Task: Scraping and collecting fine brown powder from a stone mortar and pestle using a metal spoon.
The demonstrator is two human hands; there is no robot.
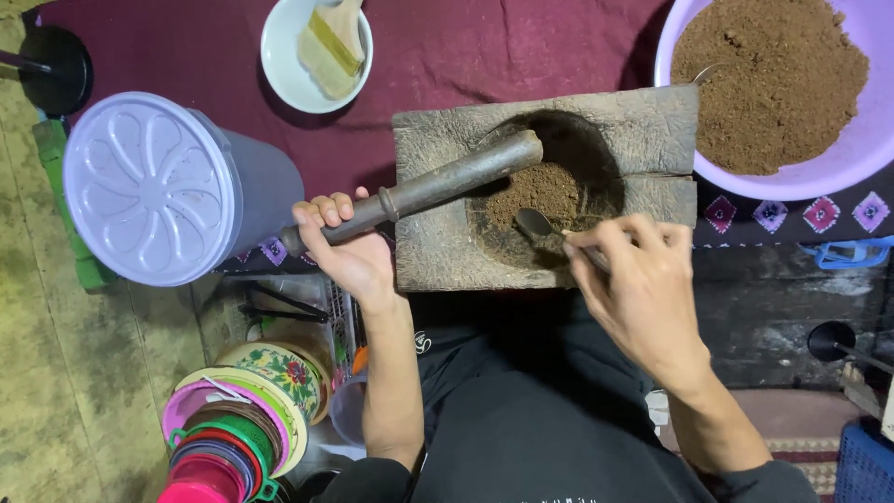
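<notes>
While gripped low, pestle (438, 186) slants up-right into mortar (545, 191).

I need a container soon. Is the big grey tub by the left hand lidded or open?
Lidded: the grey tub wears a pale lid with a moulded flower pattern covering its whole top, beside the left hand.

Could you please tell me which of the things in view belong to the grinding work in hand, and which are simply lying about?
In use:
- stone mortar with brown powder
- pestle, gripped by the left hand
- spoon, held by the right hand
- purple basin of similar powder

Lying about:
- lidded plastic bucket
- white bowl with a brush
- stacked colourful strainers
</notes>
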